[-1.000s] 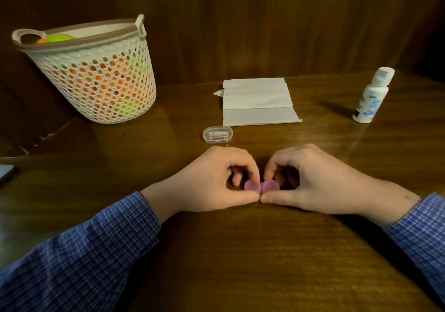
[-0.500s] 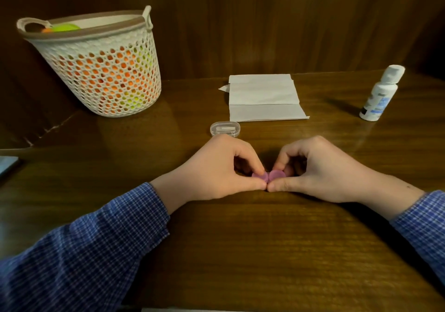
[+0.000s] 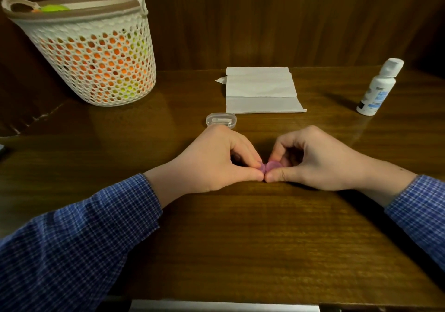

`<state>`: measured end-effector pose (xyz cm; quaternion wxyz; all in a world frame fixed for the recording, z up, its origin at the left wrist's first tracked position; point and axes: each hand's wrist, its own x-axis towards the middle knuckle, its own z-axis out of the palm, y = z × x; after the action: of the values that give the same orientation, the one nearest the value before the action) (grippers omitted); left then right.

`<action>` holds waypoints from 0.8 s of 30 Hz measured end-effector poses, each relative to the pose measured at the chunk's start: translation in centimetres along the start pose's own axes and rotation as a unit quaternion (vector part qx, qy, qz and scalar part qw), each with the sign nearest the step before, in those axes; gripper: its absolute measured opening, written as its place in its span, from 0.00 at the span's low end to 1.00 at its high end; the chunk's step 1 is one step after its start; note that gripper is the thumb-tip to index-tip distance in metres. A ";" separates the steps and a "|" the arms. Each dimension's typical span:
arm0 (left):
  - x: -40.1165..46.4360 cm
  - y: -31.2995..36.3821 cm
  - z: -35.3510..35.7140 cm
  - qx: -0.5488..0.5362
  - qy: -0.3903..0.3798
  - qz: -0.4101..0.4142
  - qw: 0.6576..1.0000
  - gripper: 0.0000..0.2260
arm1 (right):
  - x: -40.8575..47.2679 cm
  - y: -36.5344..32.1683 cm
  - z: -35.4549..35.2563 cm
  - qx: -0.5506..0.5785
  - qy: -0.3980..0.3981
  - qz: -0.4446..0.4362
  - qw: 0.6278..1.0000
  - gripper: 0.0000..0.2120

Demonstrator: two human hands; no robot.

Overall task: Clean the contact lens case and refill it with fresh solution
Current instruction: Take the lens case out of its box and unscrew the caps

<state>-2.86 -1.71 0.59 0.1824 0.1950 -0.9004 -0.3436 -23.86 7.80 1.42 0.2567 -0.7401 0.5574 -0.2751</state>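
Note:
A small purple contact lens case (image 3: 270, 166) lies on the wooden table (image 3: 240, 227) between my two hands. My left hand (image 3: 212, 160) pinches its left cap with thumb and fingers. My right hand (image 3: 317, 160) pinches its right cap the same way. Only the tops of the two round caps show; the rest is hidden by my fingers. A white bottle of solution (image 3: 379, 87) with a white cap stands upright at the far right. A folded white tissue (image 3: 261, 91) lies behind my hands.
A small clear plastic box (image 3: 221, 119) sits just behind my left hand. A white perforated basket (image 3: 96, 53) with orange and green items stands at the back left. Dark wood panelling rises behind the table.
Both hands stay closed on the case, which has hardly moved on the table. The view has shifted slightly.

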 end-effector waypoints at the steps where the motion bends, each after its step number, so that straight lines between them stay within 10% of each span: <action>1: 0.0 0.0 0.0 0.000 0.002 0.003 1.000 0.06 | 0.1 0.1 -0.1 0.000 -0.003 -0.003 1.000 0.16; 24: -0.4 0.2 0.6 0.041 0.035 0.061 0.997 0.06 | 1.3 1.3 -0.8 0.014 -0.068 -0.050 0.996 0.12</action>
<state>-2.82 -1.04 0.22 0.2260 0.1589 -0.9170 -0.2879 -25.01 6.14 1.23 0.2902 -0.7805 0.4969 -0.2443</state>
